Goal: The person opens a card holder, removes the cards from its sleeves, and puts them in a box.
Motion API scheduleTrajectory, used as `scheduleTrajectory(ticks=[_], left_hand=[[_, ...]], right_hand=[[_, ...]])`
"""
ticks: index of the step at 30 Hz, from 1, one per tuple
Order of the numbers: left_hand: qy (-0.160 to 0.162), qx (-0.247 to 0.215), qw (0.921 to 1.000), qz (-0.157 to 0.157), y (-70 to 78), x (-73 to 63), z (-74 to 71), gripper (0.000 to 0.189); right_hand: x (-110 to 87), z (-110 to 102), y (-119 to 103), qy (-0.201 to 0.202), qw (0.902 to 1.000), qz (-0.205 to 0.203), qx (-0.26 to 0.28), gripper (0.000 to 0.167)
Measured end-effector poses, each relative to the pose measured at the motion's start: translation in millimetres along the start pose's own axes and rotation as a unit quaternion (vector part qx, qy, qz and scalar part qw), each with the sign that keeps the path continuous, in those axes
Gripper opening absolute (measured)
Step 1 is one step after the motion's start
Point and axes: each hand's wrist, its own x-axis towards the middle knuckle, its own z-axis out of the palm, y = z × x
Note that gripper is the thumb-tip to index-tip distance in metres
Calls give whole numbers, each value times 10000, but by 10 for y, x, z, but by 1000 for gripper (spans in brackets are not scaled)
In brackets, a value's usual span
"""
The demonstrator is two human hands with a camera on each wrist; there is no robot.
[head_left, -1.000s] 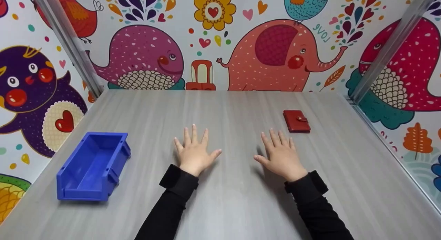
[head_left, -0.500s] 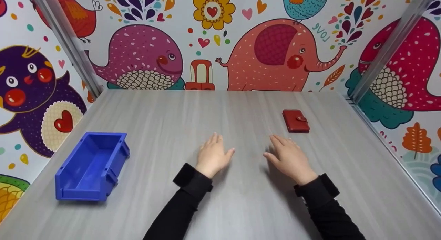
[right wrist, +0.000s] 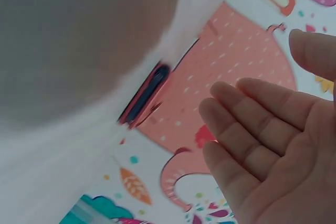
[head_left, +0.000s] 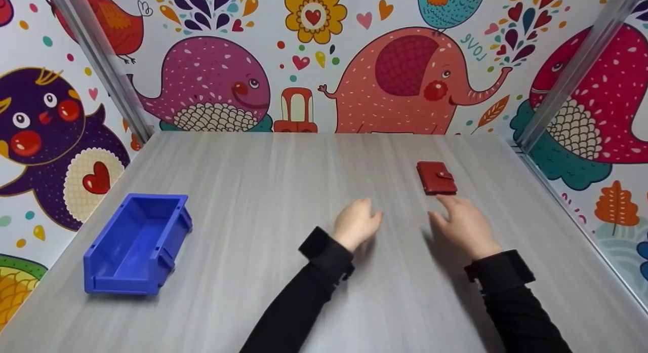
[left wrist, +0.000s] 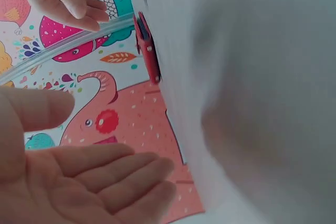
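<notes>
A small red wallet (head_left: 435, 178) with a snap strap lies flat on the grey table (head_left: 228, 191), toward the back right. My right hand (head_left: 467, 226) is just in front of it, fingertips close to its near edge; whether they touch is unclear in the head view. In the right wrist view a gap shows between those loosely bent fingers and the wallet (right wrist: 144, 95), and the palm holds nothing. My left hand (head_left: 356, 224) hovers left of the right one, holding nothing. Its fingers are extended and slightly bent in the left wrist view, with the wallet (left wrist: 148, 51) beyond them.
A blue plastic bin (head_left: 120, 286) stands at the left of the table, with nothing visible inside. Walls printed with cartoon animals, such as an elephant (head_left: 400, 110), enclose the back and sides. Metal corner posts (head_left: 572, 74) rise at the back corners.
Both hands have moved to the right, the right one coming up close to the wallet. Their spread fingers have drawn together and bent. The wallet and the bin have stayed in place.
</notes>
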Motion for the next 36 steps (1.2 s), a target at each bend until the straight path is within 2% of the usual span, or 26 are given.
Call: scheduleTrajectory(ticks=[6,11,18,28,36], left_hand=[[-77,-553,9981,-247,158,146,122,46],[-11,-924,9949,-409,274,265,234,45],[28,-983,9934,-593,402,437,414,40],[-96,-1448,9841,-1026,567,592,631,39],[-76,-1546,9831,-978,656,657,704,39]], right_hand=[[100,-85,206,-180,9991,369,102,50],[236,-102,356,-297,9973,663,78,50],[381,-90,502,-451,9952,864,42,48],[557,-44,596,-826,9904,1100,154,52],[656,-13,649,-924,9894,1115,143,41]])
